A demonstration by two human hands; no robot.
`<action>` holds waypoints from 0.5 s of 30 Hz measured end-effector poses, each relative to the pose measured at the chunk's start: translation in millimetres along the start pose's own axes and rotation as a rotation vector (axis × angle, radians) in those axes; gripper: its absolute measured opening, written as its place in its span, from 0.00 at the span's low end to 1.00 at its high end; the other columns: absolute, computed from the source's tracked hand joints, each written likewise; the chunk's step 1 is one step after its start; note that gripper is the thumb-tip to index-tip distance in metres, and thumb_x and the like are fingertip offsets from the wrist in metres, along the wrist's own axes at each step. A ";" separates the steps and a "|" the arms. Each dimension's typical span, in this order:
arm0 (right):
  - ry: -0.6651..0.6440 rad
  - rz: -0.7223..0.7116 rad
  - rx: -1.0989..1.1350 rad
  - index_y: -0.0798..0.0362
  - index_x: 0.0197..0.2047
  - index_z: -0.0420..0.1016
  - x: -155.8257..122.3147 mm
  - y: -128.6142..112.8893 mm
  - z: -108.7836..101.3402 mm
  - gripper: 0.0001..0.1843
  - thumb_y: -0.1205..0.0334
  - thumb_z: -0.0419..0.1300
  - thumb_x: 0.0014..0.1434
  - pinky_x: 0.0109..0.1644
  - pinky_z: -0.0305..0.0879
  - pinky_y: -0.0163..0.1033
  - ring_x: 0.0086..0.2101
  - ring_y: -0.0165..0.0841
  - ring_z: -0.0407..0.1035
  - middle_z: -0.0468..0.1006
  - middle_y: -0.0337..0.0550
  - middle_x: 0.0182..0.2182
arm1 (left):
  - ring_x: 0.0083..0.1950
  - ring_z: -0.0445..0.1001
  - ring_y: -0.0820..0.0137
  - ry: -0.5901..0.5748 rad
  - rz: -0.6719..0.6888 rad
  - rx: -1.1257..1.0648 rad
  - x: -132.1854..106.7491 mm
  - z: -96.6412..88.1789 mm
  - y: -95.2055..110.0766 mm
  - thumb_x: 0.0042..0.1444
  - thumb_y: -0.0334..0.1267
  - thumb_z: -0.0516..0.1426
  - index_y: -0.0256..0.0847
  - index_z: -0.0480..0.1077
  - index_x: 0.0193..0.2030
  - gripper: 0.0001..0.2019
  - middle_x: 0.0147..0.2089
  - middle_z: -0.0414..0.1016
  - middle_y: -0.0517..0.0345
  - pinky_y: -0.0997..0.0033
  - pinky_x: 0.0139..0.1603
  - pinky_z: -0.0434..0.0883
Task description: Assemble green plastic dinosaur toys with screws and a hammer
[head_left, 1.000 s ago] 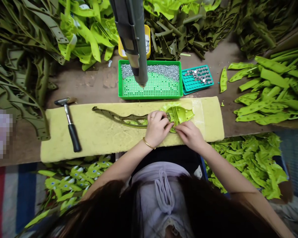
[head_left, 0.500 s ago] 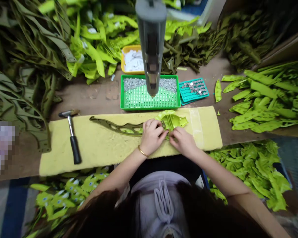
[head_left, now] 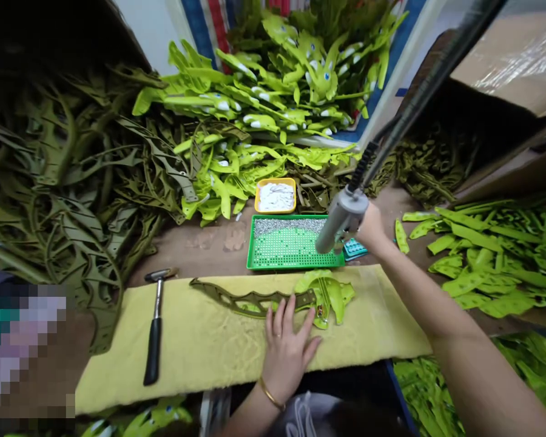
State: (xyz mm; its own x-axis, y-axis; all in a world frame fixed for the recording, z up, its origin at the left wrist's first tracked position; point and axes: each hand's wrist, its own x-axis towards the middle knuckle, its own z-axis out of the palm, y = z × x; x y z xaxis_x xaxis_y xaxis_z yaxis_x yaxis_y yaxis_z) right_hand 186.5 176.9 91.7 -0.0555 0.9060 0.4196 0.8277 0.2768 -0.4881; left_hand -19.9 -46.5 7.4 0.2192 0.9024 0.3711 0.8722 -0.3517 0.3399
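My left hand (head_left: 287, 346) lies flat on the yellow felt pad (head_left: 218, 358), fingers spread, its fingertips at the edge of an olive and lime cut strap piece (head_left: 255, 302). A lime leaf-shaped end (head_left: 337, 297) of that piece lies just beyond the hand, with a small metal fitting on it. My right hand (head_left: 370, 229) is raised past the pad and grips a grey pneumatic tool (head_left: 341, 220) on a black hose. The tool's tip points down at the edge of a green pegged tray of small rivets (head_left: 295, 249).
A black-handled hammer (head_left: 153, 331) lies on the pad's left side. Behind the tray stands a yellow tray of white pieces (head_left: 275, 196). Heaps of olive and lime cut pieces (head_left: 482, 255) surround the bench. A pixelated patch (head_left: 22, 346) covers the left edge.
The view has swung up and away toward the far heaps. My right hand has left the strap piece and now holds the grey tool. My left hand has flattened on the pad.
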 end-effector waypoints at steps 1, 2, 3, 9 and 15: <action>-0.013 0.042 -0.039 0.54 0.41 0.71 39.5 3.3 13.6 0.11 0.57 0.53 0.61 0.41 0.67 0.41 0.35 0.36 0.71 0.78 0.48 0.35 | 0.66 0.59 0.49 0.020 -0.002 0.001 -1.8 2.5 -0.7 0.52 0.53 0.61 0.55 0.72 0.55 0.23 0.63 0.64 0.42 0.42 0.64 0.56; -0.063 0.069 -0.098 0.56 0.44 0.71 76.5 5.4 28.5 0.13 0.57 0.52 0.62 0.43 0.66 0.42 0.39 0.38 0.72 0.78 0.51 0.39 | 0.66 0.59 0.50 0.037 -0.001 0.003 -2.7 4.5 -1.7 0.52 0.53 0.60 0.56 0.73 0.55 0.22 0.63 0.64 0.42 0.42 0.65 0.55; -0.119 0.095 -0.171 0.58 0.49 0.70 109.2 6.4 43.6 0.16 0.58 0.51 0.62 0.46 0.66 0.44 0.42 0.40 0.71 0.78 0.55 0.43 | 0.66 0.59 0.50 0.051 0.002 0.004 -3.0 5.9 -3.0 0.53 0.53 0.60 0.57 0.73 0.54 0.21 0.63 0.64 0.42 0.43 0.65 0.55; -0.371 0.163 -0.337 0.67 0.53 0.69 195.3 5.2 93.3 0.21 0.62 0.56 0.60 0.57 0.57 0.52 0.51 0.47 0.69 0.75 0.68 0.49 | 0.66 0.59 0.54 0.101 0.006 0.021 -3.2 7.6 -7.6 0.52 0.53 0.61 0.59 0.72 0.54 0.22 0.64 0.64 0.45 0.47 0.66 0.54; -0.336 0.134 -0.277 0.69 0.47 0.73 187.4 14.5 46.0 0.18 0.63 0.53 0.62 0.62 0.49 0.63 0.58 0.51 0.62 0.72 0.70 0.52 | 0.66 0.58 0.52 0.054 -0.001 -0.021 -2.9 7.0 -5.2 0.54 0.50 0.60 0.57 0.72 0.56 0.21 0.66 0.61 0.45 0.45 0.65 0.54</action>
State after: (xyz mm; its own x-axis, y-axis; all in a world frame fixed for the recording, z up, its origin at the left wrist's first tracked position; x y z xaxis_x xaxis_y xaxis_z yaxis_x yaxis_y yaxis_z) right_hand 162.4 365.5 128.1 -0.0781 0.9943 0.0733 0.9556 0.0956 -0.2786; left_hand -22.0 -45.6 -1.5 0.1941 0.8881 0.4166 0.8627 -0.3567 0.3584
